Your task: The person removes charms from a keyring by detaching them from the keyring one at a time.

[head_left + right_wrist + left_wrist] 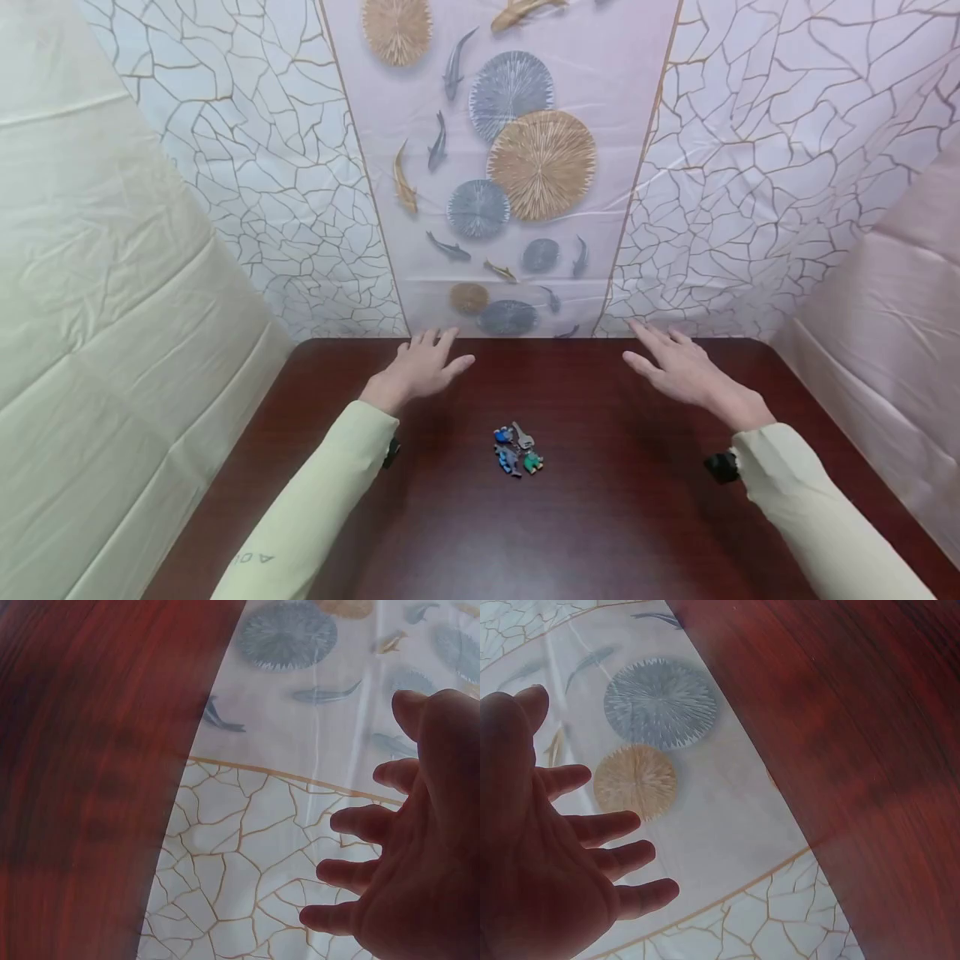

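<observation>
Two pale green sleeves [315, 508] are reaching in from the near edge over a dark red wooden table [615, 517]. A small pile of toy pieces [516, 451] is lying near the table's middle, between the forearms and nearer than both hands: tiny bits in blue, grey and green, bunched together and touching; shapes too small to tell. Left hand [422, 367] is hovering palm down past the pile toward the far left, fingers spread and relaxed, holding nothing. Right hand [678, 367] is doing the same on the far right, fingers straight and splayed, empty. Both are well apart from the pile. Behind the table's far edge a printed backdrop [517, 167] is hanging, showing fish and round discs, with cracked-pattern panels beside it.
</observation>
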`<action>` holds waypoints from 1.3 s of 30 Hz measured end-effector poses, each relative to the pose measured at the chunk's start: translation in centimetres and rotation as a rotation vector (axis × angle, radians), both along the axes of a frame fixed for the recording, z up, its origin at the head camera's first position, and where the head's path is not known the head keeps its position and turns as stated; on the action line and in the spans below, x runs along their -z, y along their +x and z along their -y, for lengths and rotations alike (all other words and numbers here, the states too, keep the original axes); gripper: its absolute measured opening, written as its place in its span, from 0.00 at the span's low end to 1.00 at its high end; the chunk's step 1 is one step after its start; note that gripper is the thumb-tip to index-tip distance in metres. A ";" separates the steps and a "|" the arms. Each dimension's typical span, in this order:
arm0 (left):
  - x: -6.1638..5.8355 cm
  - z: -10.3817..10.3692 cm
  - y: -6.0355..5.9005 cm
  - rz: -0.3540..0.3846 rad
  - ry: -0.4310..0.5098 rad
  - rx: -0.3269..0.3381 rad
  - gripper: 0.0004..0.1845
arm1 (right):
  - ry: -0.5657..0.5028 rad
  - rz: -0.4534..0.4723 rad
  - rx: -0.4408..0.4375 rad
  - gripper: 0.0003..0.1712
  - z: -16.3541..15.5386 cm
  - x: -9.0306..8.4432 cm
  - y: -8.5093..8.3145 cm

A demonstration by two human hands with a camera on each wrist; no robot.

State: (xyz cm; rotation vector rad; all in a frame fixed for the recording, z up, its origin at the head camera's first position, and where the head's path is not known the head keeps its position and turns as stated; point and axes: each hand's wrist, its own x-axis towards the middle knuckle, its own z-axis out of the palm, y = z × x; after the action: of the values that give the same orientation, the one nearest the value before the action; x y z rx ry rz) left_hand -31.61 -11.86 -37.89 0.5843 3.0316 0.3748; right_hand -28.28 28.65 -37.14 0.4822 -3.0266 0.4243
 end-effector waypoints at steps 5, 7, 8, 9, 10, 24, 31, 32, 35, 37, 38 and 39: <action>0.3 -0.7 0.3 -0.012 0.015 0.014 0.39 | -0.028 0.013 -0.006 0.42 0.3 0.4 0.3; 0.5 -1.0 0.5 -0.015 0.019 0.024 0.38 | -0.041 0.016 -0.007 0.41 0.4 0.6 0.4; 0.6 -1.2 0.5 -0.018 0.025 0.031 0.38 | -0.048 0.017 -0.008 0.41 0.5 0.8 0.4; 0.7 -1.4 0.6 -0.021 0.028 0.038 0.37 | -0.056 0.019 -0.011 0.41 0.6 0.9 0.4; 0.8 -1.5 0.7 -0.024 0.031 0.045 0.37 | -0.065 0.021 -0.015 0.41 0.7 1.0 0.4; 1.9 -3.3 2.0 -0.009 0.154 0.076 0.36 | -0.194 0.039 -0.041 0.40 2.6 2.5 0.9; 2.9 -3.9 2.7 0.005 0.206 0.078 0.36 | -0.244 0.077 -0.022 0.43 3.6 3.1 1.4; 3.1 -4.0 2.7 0.006 0.213 0.078 0.36 | -0.248 0.079 -0.021 0.43 3.8 3.2 1.4; 3.4 -4.4 3.1 0.027 0.231 0.082 0.37 | -0.258 0.077 -0.025 0.43 4.4 3.7 1.5; 3.6 -4.6 3.3 0.045 0.243 0.087 0.36 | -0.261 0.072 -0.027 0.42 4.7 4.1 1.6; 3.6 -4.7 3.5 0.056 0.249 0.088 0.36 | -0.262 0.071 -0.027 0.41 4.9 4.3 1.6; 3.7 -4.9 3.7 0.066 0.253 0.090 0.36 | -0.263 0.073 -0.026 0.41 5.1 4.4 1.7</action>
State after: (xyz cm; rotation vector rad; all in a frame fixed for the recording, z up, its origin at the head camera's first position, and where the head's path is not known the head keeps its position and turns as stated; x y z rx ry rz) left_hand -27.96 -7.00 -41.60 0.7024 2.9033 0.7645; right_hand -26.57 23.57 -41.58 0.4977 -2.9705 0.8452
